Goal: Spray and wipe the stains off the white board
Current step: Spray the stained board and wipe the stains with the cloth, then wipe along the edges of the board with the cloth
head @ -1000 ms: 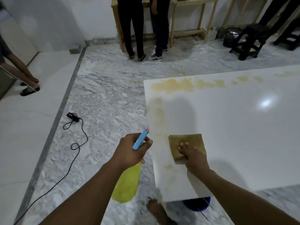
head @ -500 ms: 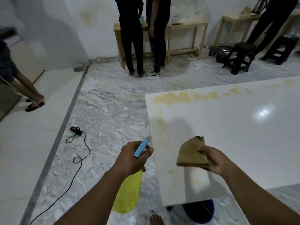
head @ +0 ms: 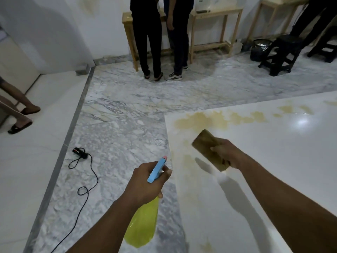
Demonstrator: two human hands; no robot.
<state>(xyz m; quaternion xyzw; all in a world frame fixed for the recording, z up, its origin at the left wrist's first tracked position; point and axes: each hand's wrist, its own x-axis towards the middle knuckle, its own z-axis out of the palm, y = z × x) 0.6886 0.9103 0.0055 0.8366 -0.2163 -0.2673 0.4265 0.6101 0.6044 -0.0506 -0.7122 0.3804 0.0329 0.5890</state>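
Note:
The white board fills the right side of the view. Yellowish-brown stains run along its far edge, and fainter marks lie down its left edge. My right hand grips a folded brown cloth, held just above the board below the big stain. My left hand holds a spray bottle with a yellow body and blue trigger head, beside the board's left edge over the floor.
Marble floor lies left of the board, with a black power cord on it. Two people stand by wooden tables at the back wall. Another person's feet are at far left. Black stools and a bin stand far right.
My right hand lifted the cloth off the board's near left part and carried it farther away toward the big stain. The camera tilted up. The spray bottle stayed in my left hand.

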